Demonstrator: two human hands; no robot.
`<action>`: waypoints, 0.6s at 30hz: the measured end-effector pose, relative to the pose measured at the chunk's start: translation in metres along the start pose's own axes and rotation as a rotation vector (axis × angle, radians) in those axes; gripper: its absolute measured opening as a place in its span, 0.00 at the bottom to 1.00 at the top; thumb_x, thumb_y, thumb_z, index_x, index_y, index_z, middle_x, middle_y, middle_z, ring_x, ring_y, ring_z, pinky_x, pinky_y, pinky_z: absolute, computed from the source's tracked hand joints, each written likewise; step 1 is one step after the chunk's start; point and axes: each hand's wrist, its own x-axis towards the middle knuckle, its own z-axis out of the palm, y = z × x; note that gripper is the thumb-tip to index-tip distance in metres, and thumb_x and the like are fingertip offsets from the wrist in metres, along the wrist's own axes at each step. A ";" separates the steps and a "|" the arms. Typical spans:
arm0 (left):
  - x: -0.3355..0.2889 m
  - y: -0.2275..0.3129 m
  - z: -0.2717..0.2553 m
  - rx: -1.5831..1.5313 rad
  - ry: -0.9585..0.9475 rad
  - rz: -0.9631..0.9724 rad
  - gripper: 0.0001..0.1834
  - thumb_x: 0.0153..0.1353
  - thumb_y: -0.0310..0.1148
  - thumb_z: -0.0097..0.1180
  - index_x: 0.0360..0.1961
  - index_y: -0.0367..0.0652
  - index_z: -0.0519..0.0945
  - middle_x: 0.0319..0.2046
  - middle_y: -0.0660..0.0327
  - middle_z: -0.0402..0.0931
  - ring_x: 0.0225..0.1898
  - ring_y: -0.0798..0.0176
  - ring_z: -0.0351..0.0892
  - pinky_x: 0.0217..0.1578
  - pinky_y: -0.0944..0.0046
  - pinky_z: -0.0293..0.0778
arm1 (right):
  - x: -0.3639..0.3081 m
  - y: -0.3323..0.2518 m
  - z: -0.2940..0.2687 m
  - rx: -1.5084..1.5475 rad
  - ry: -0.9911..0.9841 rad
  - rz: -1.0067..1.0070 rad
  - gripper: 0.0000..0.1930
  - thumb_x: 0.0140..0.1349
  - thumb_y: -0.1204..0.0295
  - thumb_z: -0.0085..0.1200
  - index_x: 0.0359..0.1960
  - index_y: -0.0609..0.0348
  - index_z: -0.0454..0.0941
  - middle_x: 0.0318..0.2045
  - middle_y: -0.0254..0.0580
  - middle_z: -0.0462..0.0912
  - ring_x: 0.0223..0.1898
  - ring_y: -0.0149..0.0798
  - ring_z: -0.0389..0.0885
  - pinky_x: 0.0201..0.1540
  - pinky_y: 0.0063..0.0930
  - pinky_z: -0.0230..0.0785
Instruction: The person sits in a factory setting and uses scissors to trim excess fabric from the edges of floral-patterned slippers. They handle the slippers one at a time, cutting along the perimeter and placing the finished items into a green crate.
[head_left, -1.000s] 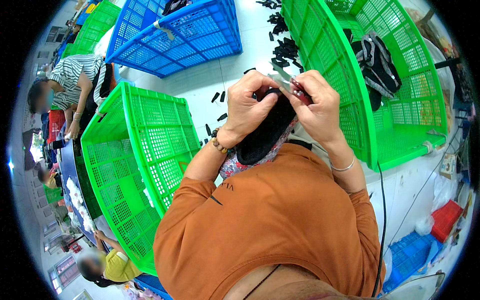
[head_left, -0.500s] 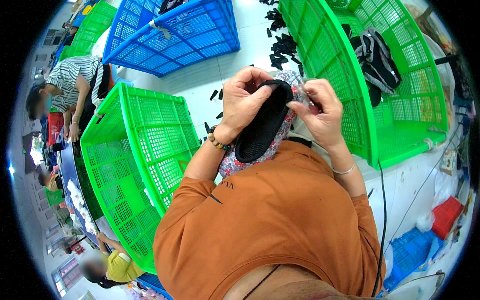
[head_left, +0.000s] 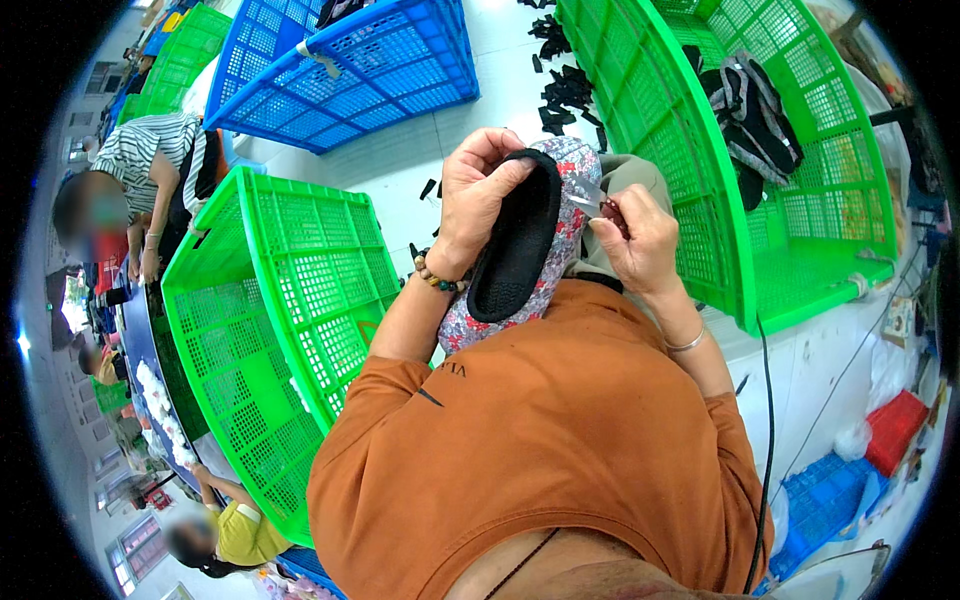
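Observation:
A slip-on shoe with a grey, white and red patterned upper and a black lining is tilted in front of my belly, its opening facing up. My left hand grips its black rim near the toe end, thumb on the lining and fingers behind. My right hand is closed round a small pair of thread snips; silver blades point left toward the patterned upper and a bit of dark red handle shows among the fingers. Whether the blades touch the fabric I cannot tell.
Green mesh crates stand at my left and right; the right one holds grey-and-black shoes. A blue crate stands ahead. Black scraps litter the floor. A black cable hangs at right. Two co-workers are at left.
My right hand has drawn back from the shoe's rim and lowered a little, with the snips' blades now visible. The shoe has turned slightly, showing more of its patterned side.

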 end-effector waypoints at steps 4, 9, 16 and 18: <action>0.000 -0.004 0.000 -0.036 -0.020 0.004 0.07 0.53 0.19 0.56 0.33 0.39 0.73 0.30 0.68 0.73 0.32 0.77 0.72 0.36 0.77 0.69 | 0.005 -0.004 0.001 -0.020 -0.021 -0.016 0.18 0.59 0.58 0.52 0.24 0.63 0.69 0.19 0.43 0.67 0.20 0.42 0.68 0.22 0.31 0.60; -0.001 0.000 0.002 -0.047 -0.023 0.007 0.07 0.53 0.19 0.55 0.33 0.39 0.73 0.31 0.68 0.73 0.33 0.77 0.72 0.37 0.77 0.69 | 0.009 -0.004 0.007 -0.014 0.033 -0.039 0.19 0.55 0.54 0.54 0.22 0.60 0.70 0.18 0.41 0.68 0.19 0.44 0.69 0.19 0.33 0.60; -0.002 0.001 0.002 -0.062 -0.020 -0.004 0.08 0.53 0.18 0.55 0.33 0.39 0.73 0.31 0.68 0.73 0.33 0.77 0.72 0.36 0.77 0.70 | 0.004 0.001 0.009 -0.020 0.030 -0.045 0.19 0.55 0.56 0.55 0.21 0.59 0.69 0.17 0.41 0.68 0.18 0.44 0.69 0.19 0.33 0.60; -0.002 0.000 0.002 -0.058 -0.015 -0.002 0.08 0.52 0.18 0.54 0.33 0.39 0.73 0.30 0.68 0.73 0.33 0.77 0.72 0.36 0.78 0.70 | 0.003 0.000 0.009 -0.005 0.025 -0.020 0.19 0.55 0.56 0.55 0.21 0.59 0.69 0.17 0.41 0.68 0.18 0.44 0.69 0.19 0.33 0.59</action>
